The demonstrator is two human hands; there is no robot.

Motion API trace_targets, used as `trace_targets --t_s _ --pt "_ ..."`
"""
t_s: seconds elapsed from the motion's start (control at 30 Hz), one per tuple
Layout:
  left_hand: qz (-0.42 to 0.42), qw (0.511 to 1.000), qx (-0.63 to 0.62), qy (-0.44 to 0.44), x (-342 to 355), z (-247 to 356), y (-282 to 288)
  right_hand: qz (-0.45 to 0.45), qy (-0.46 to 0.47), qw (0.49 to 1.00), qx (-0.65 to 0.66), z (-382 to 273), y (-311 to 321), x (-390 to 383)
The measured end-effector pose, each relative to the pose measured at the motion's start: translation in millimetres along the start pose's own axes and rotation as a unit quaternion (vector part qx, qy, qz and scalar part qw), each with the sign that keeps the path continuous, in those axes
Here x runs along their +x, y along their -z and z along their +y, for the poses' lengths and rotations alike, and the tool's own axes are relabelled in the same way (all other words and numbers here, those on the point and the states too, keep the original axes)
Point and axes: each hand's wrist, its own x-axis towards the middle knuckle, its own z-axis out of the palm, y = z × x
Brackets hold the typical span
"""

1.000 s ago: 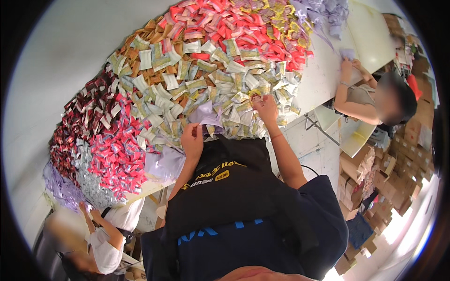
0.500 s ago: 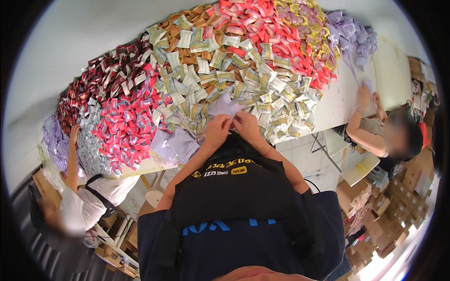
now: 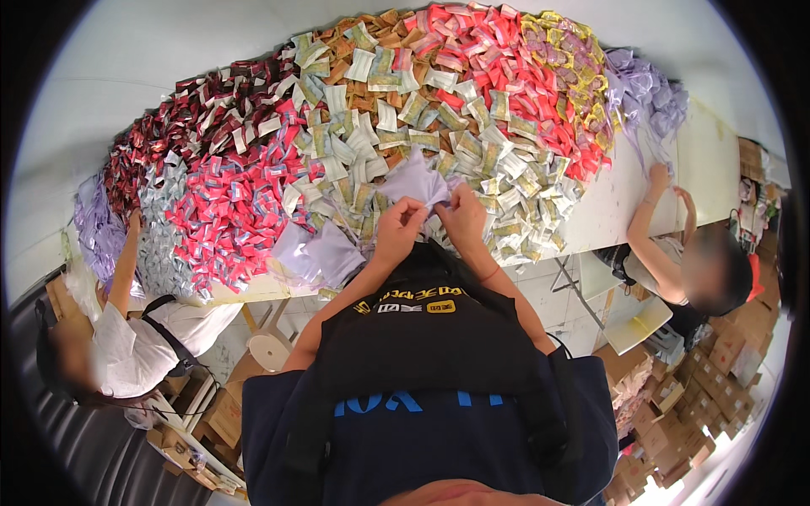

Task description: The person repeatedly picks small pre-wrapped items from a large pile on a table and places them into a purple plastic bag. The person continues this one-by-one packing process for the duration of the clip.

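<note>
A lilac cloth pouch (image 3: 413,180), gathered at its neck, lies on the heap of small wrapped packets right in front of me. My left hand (image 3: 398,228) is closed in a pinch at the near left side of that neck. On the other side, my right hand (image 3: 462,221) pinches the gathered cloth with its fingers bent. Any cord between the fingertips is too fine to make out. White-and-green packets (image 3: 506,202) surround the pouch. Two more lilac pouches (image 3: 331,255) rest by my left forearm at the table's near edge.
Red-pink packets (image 3: 228,219), silver packets (image 3: 160,244), dark red packets (image 3: 202,114) and yellow ones (image 3: 569,51) cover the table. Lilac pouches (image 3: 645,93) pile up at the far right. One person (image 3: 135,346) works at left, another (image 3: 666,270) at right. Cardboard boxes (image 3: 726,371) stand at right.
My hands have moved slightly apart, and the pouch's neck looks more tightly gathered. The whole view has shifted a little. The person at right has moved their hands.
</note>
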Motion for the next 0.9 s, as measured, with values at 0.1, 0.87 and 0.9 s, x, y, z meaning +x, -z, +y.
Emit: trace_targets --t_s 0.1,0.87,0.9 --pt "-0.02 1.0 -0.006 -0.015 6.5 2.8 3.1 0.0 0.106 0.994 -0.012 -17.5 22.7 5.8" --pt "-0.17 0.923 0.298 0.177 15.6 -57.4 51.7 -0.328 -0.148 0.912 0.194 75.6 -15.0 -10.1" --pt "-0.172 0.915 0.308 0.196 15.6 -58.8 55.1 -0.338 -0.081 0.934 0.083 77.3 -14.3 -9.9"
